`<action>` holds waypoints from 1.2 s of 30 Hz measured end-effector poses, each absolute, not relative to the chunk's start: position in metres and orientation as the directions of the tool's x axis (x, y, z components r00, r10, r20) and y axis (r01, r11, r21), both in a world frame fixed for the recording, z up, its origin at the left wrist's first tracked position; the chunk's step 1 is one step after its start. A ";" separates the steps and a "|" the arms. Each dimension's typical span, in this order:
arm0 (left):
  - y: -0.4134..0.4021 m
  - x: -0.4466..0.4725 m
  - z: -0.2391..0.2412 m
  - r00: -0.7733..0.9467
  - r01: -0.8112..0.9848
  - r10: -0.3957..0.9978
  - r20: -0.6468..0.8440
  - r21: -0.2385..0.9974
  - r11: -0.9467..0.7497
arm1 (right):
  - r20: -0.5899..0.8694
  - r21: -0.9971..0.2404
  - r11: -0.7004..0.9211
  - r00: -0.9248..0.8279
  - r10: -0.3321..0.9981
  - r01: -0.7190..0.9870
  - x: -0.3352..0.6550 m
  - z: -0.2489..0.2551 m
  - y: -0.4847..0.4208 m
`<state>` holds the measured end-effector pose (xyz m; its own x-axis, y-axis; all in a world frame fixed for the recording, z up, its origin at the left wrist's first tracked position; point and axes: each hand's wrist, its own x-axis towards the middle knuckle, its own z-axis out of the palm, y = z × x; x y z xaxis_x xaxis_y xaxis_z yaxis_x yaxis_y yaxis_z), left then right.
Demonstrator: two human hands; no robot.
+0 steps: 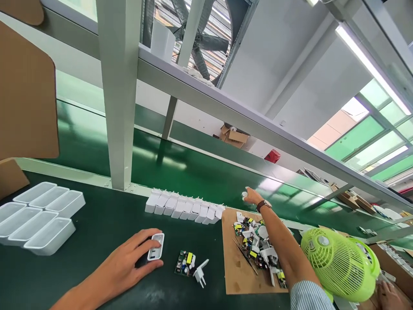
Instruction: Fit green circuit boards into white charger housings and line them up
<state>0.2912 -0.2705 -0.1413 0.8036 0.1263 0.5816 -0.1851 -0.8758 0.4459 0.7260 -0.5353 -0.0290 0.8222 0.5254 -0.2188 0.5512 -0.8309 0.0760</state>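
My left hand [129, 258] grips a small white plastic charger housing [156, 246], open side up, just above the dark table. Beside it lie a circuit board [185, 262] with a yellow transformer and a white plug piece [200, 272] with two metal pins. My right hand [253, 196], with a watch on the wrist, reaches out over the green conveyor belt [200, 165]. Its fingers are closed around a small white piece [244, 195] whose kind I cannot make out. Under that forearm, a cardboard sheet [232, 275] carries a pile of circuit boards and white plastic parts [254, 241].
White housings [183, 209] stand in a row along the table's back edge. White trays [51, 237] sit at left near a metal post [118, 94]. A lime-green fan [338, 262] stands right, with another person's hand [389, 296] beyond it. A shelf beam [226, 103] crosses above.
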 end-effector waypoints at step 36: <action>-0.291 0.290 -0.108 0.905 -0.225 0.046 0.422 0.567 -0.792 | 0.332 -0.477 -0.228 0.414 0.847 0.849 0.428 -0.118 -0.556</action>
<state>0.2897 -0.2907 -0.1082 0.9053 0.0459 0.4224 -0.2245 -0.7923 0.5673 0.4285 -0.5557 -0.1180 0.4143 0.8473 0.3323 0.8487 -0.2277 -0.4774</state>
